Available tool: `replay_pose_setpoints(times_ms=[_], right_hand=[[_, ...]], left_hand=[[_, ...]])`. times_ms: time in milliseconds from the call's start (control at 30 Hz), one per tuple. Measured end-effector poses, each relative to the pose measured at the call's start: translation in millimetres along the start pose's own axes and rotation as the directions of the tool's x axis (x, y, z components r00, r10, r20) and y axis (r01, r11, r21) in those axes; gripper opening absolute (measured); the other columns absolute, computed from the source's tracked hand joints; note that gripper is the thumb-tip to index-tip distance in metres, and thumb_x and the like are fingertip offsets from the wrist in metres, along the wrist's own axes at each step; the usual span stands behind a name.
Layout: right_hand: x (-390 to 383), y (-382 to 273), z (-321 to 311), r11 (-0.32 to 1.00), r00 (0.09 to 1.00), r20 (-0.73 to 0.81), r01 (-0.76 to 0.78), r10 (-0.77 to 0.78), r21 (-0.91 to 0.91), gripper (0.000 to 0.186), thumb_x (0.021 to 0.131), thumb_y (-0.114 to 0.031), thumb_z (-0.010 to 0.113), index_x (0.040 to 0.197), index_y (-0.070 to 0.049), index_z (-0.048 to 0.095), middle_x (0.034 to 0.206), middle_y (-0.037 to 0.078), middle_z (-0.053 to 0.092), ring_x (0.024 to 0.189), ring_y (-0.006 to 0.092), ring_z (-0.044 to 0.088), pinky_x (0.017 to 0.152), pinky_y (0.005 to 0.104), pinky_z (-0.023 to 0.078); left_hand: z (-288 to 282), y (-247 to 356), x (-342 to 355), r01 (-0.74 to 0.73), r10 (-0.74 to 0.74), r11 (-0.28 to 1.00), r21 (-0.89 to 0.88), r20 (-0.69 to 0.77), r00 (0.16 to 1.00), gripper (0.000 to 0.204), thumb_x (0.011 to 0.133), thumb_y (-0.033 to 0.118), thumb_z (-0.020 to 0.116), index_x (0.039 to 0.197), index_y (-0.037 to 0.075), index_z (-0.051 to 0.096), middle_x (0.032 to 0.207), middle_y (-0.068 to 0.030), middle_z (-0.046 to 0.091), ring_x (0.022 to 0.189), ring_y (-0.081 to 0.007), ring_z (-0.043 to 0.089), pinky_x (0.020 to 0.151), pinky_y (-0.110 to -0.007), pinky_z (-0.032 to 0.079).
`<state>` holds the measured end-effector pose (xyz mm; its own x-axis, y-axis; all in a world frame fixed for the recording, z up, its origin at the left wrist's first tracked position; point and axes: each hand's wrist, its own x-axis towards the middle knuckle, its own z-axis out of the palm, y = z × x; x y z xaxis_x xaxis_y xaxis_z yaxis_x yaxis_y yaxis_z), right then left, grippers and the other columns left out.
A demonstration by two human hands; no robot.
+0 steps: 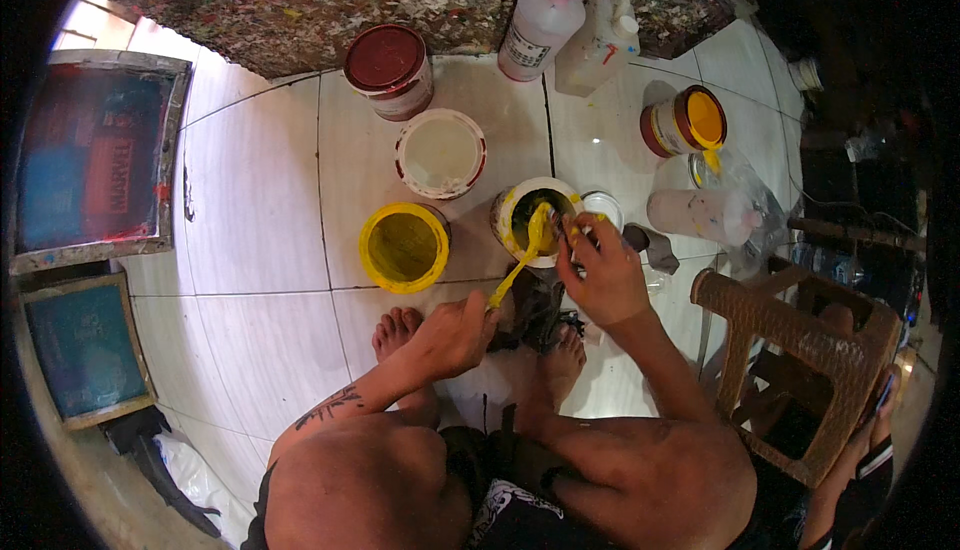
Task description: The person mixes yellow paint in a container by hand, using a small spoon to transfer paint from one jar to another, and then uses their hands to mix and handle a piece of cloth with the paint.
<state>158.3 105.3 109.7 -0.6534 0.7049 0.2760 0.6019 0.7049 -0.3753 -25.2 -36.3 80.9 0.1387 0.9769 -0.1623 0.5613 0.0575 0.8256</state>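
Note:
My left hand [455, 335] grips a yellow paint-coated stick [519, 275], its broader upper end over a white-rimmed tub [508, 200] with dark, yellow-streaked inside. My right hand [605, 275] is closed on a small object at that upper end, too hidden to name. Left of these stands an open tub [405, 244] coated in yellow, with a white-topped tub [440, 153] behind it. A round silver-white lid or can [603, 205] lies just right of the tub under my hands, partly hidden. A dark crumpled item [525, 305] lies between my feet.
Red-lidded tub [385, 60], plastic bottle [535, 30] and jerrycan [595, 50] stand at the back. Yellow paint tin [680, 120] and pink-tinted bottle [700, 217] are right. Brown plastic stool [740, 300] stands near right, another person's hand beside it. Framed screens [90, 160] are left.

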Motion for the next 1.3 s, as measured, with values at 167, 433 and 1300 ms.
replay_pose_setpoints(times_ms=[167,433,1300], right_hand=[[-5,-15,-21,0.992,0.996,0.052,-0.072,0.067,0.105,0.025,0.076,-0.003,0.069,0.101,0.0,0.065,0.099,0.01,0.059,0.072,0.0238,0.065,0.06,0.0329,0.055],[9,-1,-9,1.0,0.997,-0.074,0.0,-0.001,-0.006,0.022,0.075,-0.003,0.069,0.096,-0.002,0.066,0.099,0.008,0.059,0.072,0.0229,0.065,0.059,0.0326,0.055],[-6,15,-12,0.993,0.986,-0.144,-0.065,0.079,0.103,0.031,0.075,-0.007,0.072,0.104,0.001,0.066,0.099,0.014,0.061,0.081,0.0256,0.066,0.067,0.0328,0.056]], left_hand=[[-1,-2,-1,-0.004,0.004,1.0,0.004,-0.004,1.0,0.022,0.092,0.013,0.052,0.09,-0.004,0.039,0.063,-0.0254,0.053,0.057,-0.0459,0.053,0.052,-0.051,0.042],[0,-2,-3,-0.021,0.02,0.999,0.048,0.018,1.0,0.023,0.091,0.011,0.054,0.089,-0.004,0.038,0.058,-0.0239,0.052,0.054,-0.0457,0.053,0.049,-0.051,0.041],[-7,4,-6,0.067,-0.068,0.995,0.072,0.012,0.998,0.022,0.093,0.014,0.05,0.089,-0.004,0.039,0.059,-0.0262,0.052,0.055,-0.0476,0.053,0.051,-0.053,0.041]])
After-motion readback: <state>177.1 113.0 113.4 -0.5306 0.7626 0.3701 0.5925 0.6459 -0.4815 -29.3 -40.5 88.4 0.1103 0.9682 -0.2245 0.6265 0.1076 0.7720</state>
